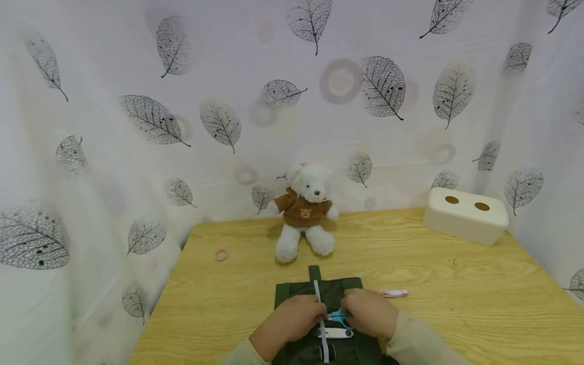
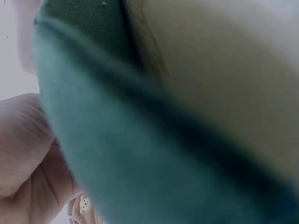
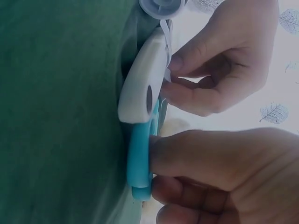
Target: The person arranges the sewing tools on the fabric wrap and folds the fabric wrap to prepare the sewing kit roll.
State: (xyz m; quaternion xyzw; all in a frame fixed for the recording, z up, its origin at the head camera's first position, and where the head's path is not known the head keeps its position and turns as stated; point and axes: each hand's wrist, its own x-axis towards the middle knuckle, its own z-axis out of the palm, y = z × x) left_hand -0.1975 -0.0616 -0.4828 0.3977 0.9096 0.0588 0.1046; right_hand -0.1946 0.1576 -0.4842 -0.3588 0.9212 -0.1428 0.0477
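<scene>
A dark green fabric pouch [image 1: 335, 288] lies spread on the table, with a white elastic strap [image 1: 323, 332] running down its middle. My left hand [image 1: 294, 318] pinches the strap between thumb and finger, as the right wrist view shows. By their handles, my right hand [image 1: 371, 313] grips blue scissors [image 3: 138, 156]; their blades point left toward the strap. Just below lies a white-handled tool [image 1: 338, 333] under the strap, and nearer still a round spool [image 3: 162, 6]. In the left wrist view green fabric [image 2: 117, 140] covers most of the picture.
A white teddy bear [image 1: 303, 213] in a brown hoodie sits behind the pouch. On the left is a pink ring [image 1: 221, 254]; to the right lies a small white-and-pink item [image 1: 394, 293]. A cream box [image 1: 465, 218] with two holes stands at the back right.
</scene>
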